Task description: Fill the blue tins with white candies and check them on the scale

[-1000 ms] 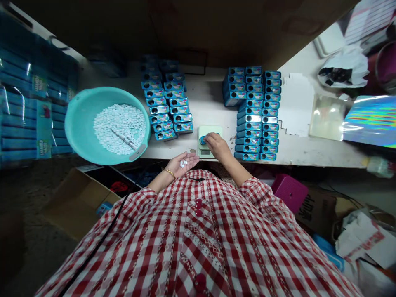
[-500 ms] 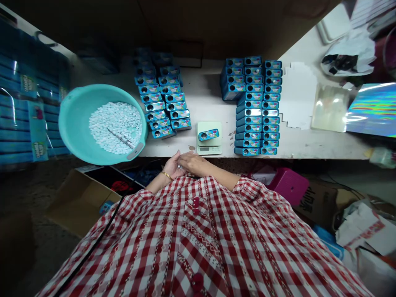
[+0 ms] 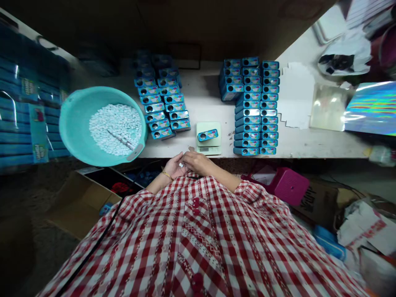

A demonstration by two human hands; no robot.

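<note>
My left hand (image 3: 173,167), palm up with a gold bangle at the wrist, cups a few small white candies (image 3: 181,165) below the table edge. My right hand (image 3: 196,162) lies over its fingers, fingertips bent toward the palm; whether they pinch a candy is too small to tell. Just beyond, one blue tin (image 3: 208,135) rests tilted on a pale green scale (image 3: 208,150). Left of the scale stand two rows of blue tins (image 3: 161,133), and further left is a turquoise basin (image 3: 72,123) with white candies and a dark stick-like thing in it.
Upright blue tins (image 3: 246,143) stand in rows right of the scale, some with white candies on top. Beyond them lie white card (image 3: 297,95) and a shiny sheet (image 3: 371,109). A magenta stool (image 3: 291,185) and an open carton (image 3: 77,202) are below the table.
My right hand has drawn back slightly from the left palm, and more of the white candies there shows. The view has shifted a little.
</note>
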